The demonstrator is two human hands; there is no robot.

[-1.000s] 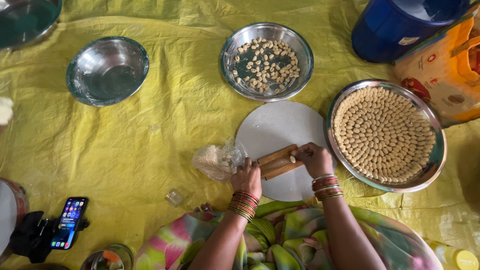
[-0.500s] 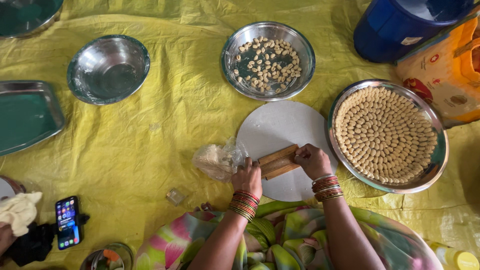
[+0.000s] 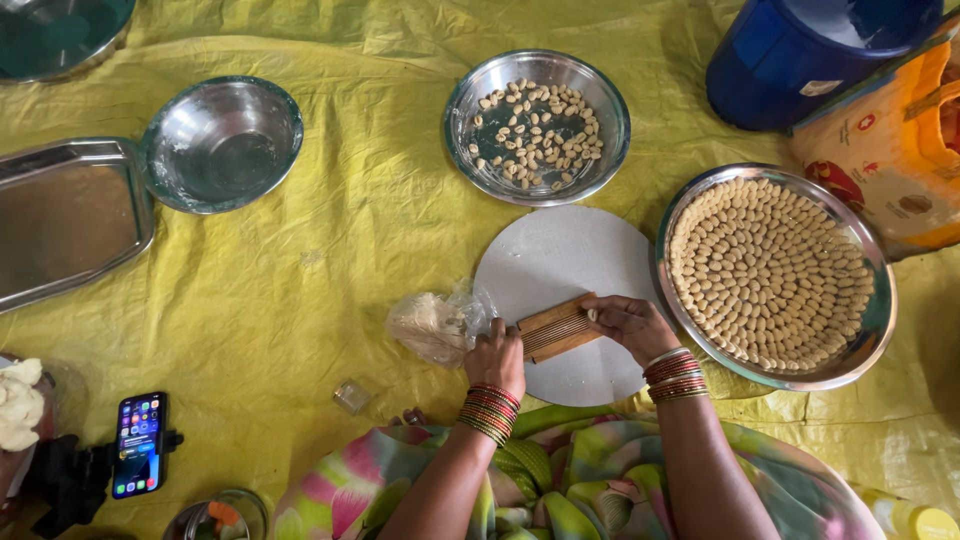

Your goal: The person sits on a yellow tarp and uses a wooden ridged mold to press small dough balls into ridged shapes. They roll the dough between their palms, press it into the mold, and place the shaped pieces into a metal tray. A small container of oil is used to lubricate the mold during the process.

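On a round grey board, the left hand grips a ridged wooden comb; the right hand pinches a dough bit against it

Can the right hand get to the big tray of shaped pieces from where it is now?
Probably yes. The right hand rests on the ridged wooden board, right beside the round steel tray of shaped pieces. Nothing lies between them, and the tray's near rim is low and open.
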